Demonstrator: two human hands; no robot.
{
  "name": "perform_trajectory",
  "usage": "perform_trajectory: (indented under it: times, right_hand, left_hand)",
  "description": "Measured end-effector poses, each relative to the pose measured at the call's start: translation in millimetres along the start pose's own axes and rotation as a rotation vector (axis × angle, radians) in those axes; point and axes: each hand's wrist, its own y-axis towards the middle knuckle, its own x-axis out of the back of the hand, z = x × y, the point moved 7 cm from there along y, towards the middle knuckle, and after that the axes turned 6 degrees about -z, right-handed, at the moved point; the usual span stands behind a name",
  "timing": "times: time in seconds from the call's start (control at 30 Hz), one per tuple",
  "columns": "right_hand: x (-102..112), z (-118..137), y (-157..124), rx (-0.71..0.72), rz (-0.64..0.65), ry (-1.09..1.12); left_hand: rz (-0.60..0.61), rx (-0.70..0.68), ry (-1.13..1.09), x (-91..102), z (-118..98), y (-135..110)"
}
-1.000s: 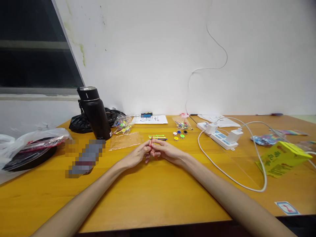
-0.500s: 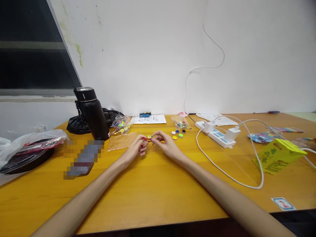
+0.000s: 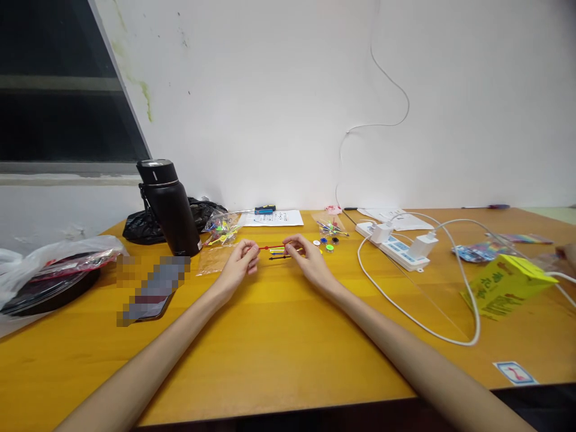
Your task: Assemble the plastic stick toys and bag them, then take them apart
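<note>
Against one white wall (image 3: 270,108), one yellow-brown wooden desk (image 3: 252,372) carries at least four small coloured discs (image 3: 329,248). Left hand (image 3: 240,262) and right hand (image 3: 308,258), fingers curled, pinch opposite ends of one slim red pointer-shaped piece (image 3: 267,247), roughly level between them.

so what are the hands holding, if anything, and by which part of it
A thin red stick, by its two ends: the left hand pinches one, the right hand the other.

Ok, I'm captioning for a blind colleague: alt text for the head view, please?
A left hand and right hand hold a thin red piece between them over a wooden table; a black bottle stands left, a power strip lies right.
</note>
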Motion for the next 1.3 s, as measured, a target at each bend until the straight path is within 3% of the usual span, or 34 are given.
perform_trajectory:
  times: [0.3, 0.7, 1.1, 1.3]
  right_hand:
    - [4, 10, -1, 0.158, -0.029, -0.091]
    - [7, 17, -2, 0.227, -0.051, -0.131]
    - [22, -3, 6, 0.017, -0.168, -0.032]
    - [30, -12, 10, -0.03, -0.195, -0.006]
  left_hand:
    - [-0.041, 0.031, -0.088, 5.0, 2, 1]
    - [-0.017, 0.078, -0.159, 1.1, 1, 0]
    - [-0.009, 0.146, -0.276, 3.6, 7, 4]
    - [-0.028, 0.149, -0.185, 5.6, 8, 3]
